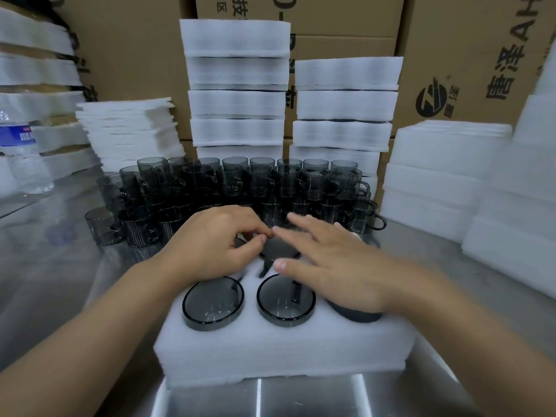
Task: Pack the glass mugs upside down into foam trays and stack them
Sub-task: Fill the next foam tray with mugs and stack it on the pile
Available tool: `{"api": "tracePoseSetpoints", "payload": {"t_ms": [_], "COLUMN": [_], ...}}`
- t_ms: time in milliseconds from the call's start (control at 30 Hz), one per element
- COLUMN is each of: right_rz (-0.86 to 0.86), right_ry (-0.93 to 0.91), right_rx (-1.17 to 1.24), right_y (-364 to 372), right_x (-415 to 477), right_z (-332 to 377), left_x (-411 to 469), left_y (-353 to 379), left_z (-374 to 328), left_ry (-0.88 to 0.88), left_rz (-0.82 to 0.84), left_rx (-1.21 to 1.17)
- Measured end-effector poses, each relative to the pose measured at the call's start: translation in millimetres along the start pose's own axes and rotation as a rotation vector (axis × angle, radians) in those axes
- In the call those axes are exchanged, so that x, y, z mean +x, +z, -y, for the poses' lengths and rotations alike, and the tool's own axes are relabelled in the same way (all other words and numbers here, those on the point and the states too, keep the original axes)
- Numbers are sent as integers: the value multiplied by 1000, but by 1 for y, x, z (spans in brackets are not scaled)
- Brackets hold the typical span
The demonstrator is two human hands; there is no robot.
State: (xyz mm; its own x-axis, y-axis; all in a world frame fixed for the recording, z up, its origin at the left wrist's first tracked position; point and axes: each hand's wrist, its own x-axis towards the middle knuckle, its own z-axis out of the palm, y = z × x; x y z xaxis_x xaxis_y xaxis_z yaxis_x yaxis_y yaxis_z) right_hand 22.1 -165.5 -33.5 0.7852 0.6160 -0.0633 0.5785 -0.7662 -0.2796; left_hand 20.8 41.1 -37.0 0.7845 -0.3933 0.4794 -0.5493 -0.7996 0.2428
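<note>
A white foam tray (282,347) lies on the steel table right in front of me. Smoky grey glass mugs sit upside down in its holes; two bases show in the near row, one on the left (213,303) and one in the middle (285,300). Another mug (279,248) sits in the far row between my hands. My left hand (213,245) hovers over the tray's far left, its fingertips curled together at that mug's edge. My right hand (328,263) lies flat with straight fingers over the tray's right side, covering a mug (355,314) beneath it.
Several loose grey mugs (240,188) stand in rows behind the tray. Two stacks of packed foam trays (237,85) rise at the back against cardboard boxes. Foam sheets (129,127) pile at left, empty foam trays (436,176) at right. A water bottle (21,155) stands far left.
</note>
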Motion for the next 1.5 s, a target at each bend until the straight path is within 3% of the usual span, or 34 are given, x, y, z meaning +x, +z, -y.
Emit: {"api": "tracePoseSetpoints", "payload": {"t_ms": [267, 1500], "right_rz": [11, -109], "right_ry": [-1, -28], "right_rx": [-125, -89], "right_y": [6, 8], "right_x": [1, -10], "right_z": [1, 6], "left_x": [1, 1], "left_y": [0, 4], "left_z": [1, 5], "left_ry": [-15, -34], "left_rz": [14, -24], "left_rx": [-23, -47]}}
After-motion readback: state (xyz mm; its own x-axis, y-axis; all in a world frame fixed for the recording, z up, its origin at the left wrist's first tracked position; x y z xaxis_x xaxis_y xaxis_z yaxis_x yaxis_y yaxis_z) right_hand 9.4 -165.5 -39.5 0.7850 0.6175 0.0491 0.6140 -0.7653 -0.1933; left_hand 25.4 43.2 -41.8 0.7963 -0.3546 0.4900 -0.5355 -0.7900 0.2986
